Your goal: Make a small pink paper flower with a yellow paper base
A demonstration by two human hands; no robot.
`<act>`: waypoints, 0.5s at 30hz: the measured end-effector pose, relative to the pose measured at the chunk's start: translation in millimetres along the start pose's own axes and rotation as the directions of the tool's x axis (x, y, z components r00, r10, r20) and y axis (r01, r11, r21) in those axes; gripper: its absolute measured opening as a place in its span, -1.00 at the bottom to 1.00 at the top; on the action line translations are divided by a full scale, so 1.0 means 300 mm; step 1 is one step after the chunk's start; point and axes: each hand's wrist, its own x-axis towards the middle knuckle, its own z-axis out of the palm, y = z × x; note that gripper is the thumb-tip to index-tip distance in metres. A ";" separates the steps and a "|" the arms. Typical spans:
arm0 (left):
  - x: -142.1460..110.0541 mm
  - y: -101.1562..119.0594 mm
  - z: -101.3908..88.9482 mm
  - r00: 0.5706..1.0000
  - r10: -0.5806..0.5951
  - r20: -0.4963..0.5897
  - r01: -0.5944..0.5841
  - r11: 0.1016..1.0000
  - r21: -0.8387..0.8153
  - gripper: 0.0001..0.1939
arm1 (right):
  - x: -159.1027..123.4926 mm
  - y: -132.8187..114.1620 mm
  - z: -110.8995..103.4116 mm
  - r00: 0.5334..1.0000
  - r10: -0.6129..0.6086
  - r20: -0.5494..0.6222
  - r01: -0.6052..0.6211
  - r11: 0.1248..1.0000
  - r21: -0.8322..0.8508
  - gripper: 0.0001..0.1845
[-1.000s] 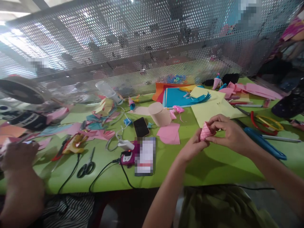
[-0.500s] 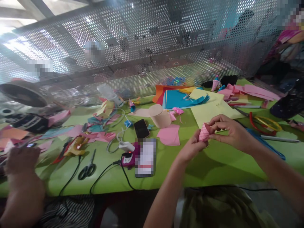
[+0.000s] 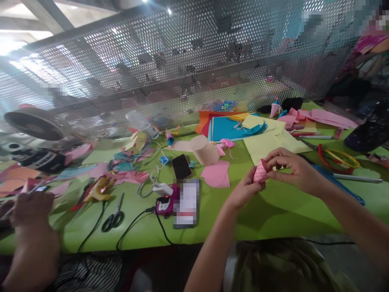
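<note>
Between my two hands is a small pink paper cone (image 3: 260, 172) with darker stripes, held a little above the green tabletop. My left hand (image 3: 245, 188) grips its lower left side, thumb and fingers closed around it. The fingers of my right hand (image 3: 287, 168) pinch its upper right edge. A sheet of pale yellow paper (image 3: 273, 147) lies just behind my hands. To the left is a cut piece of pink paper (image 3: 216, 173), with a beige paper cylinder (image 3: 203, 149) standing behind it.
Scissors (image 3: 114, 217), a purple power strip (image 3: 165, 205) with cables, and two phones lie left of me. A co-worker's hand (image 3: 32, 209) works at far left. Red- and yellow-handled tools (image 3: 337, 158) lie right. A perforated metal screen (image 3: 182, 61) borders the table's back.
My hands and the pink cone stay almost in place, with only a slight shift of the fingers and the cone. The camera view has moved a little.
</note>
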 end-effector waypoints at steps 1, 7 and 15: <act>0.002 -0.003 -0.003 1.000 -0.003 0.006 0.003 1.000 -0.001 -0.21 | 0.000 -0.001 0.001 1.000 -0.007 -0.002 0.007 1.000 -0.004 -0.74; 0.021 -0.044 -0.026 0.994 0.107 0.027 -0.108 0.992 0.059 -0.40 | -0.003 -0.008 -0.034 0.982 0.030 -0.189 -0.030 1.000 0.003 -0.68; 0.027 -0.032 -0.055 0.934 0.356 -0.021 -0.351 0.927 0.134 -0.50 | -0.045 0.052 -0.064 0.936 0.172 -0.308 -0.170 0.985 0.034 -0.69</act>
